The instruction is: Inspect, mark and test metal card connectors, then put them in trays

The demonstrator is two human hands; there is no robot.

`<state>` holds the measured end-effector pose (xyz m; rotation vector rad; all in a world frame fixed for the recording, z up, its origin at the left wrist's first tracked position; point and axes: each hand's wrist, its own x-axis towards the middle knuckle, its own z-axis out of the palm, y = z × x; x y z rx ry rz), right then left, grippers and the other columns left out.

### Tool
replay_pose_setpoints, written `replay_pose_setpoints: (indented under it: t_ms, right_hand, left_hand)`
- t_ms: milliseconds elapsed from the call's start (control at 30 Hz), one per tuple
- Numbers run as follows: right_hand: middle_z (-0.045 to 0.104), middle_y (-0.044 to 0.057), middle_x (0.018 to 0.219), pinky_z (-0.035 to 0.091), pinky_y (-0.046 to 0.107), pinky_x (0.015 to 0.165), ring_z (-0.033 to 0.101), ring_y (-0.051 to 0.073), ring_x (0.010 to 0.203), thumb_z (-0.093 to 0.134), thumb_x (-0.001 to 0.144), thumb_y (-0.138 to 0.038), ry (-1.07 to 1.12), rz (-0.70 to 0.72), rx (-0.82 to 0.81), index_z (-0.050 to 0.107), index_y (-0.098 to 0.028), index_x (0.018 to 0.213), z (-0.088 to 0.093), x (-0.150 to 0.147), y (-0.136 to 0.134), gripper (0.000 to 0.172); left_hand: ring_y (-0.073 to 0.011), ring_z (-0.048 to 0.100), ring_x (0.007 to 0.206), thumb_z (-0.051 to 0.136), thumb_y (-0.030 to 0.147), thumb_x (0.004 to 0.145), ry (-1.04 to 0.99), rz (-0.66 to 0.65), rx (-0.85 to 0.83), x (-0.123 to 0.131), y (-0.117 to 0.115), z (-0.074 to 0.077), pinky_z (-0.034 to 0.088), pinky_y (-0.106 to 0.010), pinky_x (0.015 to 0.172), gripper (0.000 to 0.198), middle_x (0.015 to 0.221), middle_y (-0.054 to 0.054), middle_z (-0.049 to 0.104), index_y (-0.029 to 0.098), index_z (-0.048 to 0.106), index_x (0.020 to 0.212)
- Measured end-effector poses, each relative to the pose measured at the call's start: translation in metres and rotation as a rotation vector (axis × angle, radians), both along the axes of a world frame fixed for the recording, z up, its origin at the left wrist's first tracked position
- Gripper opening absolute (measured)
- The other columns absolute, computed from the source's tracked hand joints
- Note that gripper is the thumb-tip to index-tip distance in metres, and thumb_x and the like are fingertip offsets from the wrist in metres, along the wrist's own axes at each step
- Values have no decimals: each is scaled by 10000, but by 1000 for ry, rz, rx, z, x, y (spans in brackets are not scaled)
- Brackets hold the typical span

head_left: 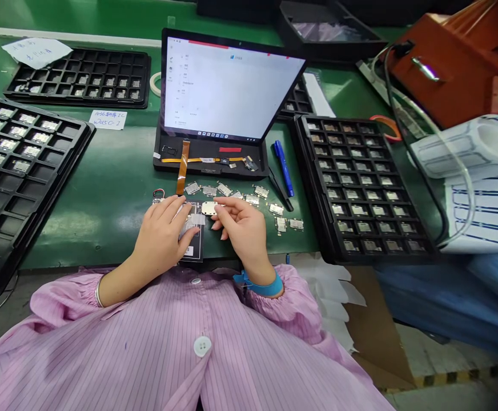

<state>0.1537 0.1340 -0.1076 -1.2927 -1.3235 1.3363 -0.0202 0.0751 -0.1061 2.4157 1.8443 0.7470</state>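
My left hand [166, 230] rests curled on a small dark circuit board [193, 249] at the mat's front edge, with fingers pressing it down. My right hand [241, 225] pinches a small pale metal part [209, 208] between thumb and fingers, just above the board. Several small silver metal parts [227, 190] lie loose on the green mat behind and to the right of my hands. A tablet [227, 91] stands propped on a black fixture, its screen lit white, with an orange flex cable [183, 165] hanging from it toward my hands.
Black compartment trays with small parts lie at the right [360, 188], the left [13, 165] and the back left [81, 77]. A blue pen [283, 167] lies beside the fixture. A label roll [472, 142] and a brown box [446, 63] stand at right.
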Motion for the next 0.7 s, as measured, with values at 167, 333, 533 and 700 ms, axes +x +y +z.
replay_pose_setpoints:
  t_ms: [167, 333, 533, 700]
  right_hand:
    - [654, 12, 625, 416, 175, 356, 629, 128, 538, 675, 819, -378, -2, 35, 17, 677, -139, 1023, -3, 1, 1, 314]
    - [669, 23, 690, 420, 176, 362, 643, 132, 573, 668, 831, -384, 9, 57, 29, 673, -153, 1036, -4, 2, 1, 309]
    - [663, 18, 675, 430, 171, 373, 643, 129, 582, 652, 856, -357, 18, 69, 42, 665, -141, 1060, -6, 4, 1, 297]
    - [668, 21, 692, 424, 176, 370, 641, 131, 579, 639, 855, -369, 19, 80, 51, 663, -144, 1071, -8, 4, 2, 313]
  left_hand:
    - [-317, 530, 1264, 530, 306, 950, 9, -18, 7, 0, 0, -1, 441, -493, 1003, 340, 1327, -161, 609, 138, 611, 1233]
    - [-320, 529, 1265, 529, 286, 950, 18, -38, 26, 1, 0, -1, 451, -500, 991, 322, 1324, -169, 608, 153, 623, 1227]
    - [-322, 522, 1270, 510, 255, 958, 84, -64, 46, 3, 2, 3, 458, -495, 989, 314, 1328, -172, 604, 153, 629, 1230]
    - [-331, 485, 1313, 501, 218, 958, 123, -93, 44, 3, 3, 3, 437, -521, 1014, 320, 1379, -175, 564, 181, 620, 1253]
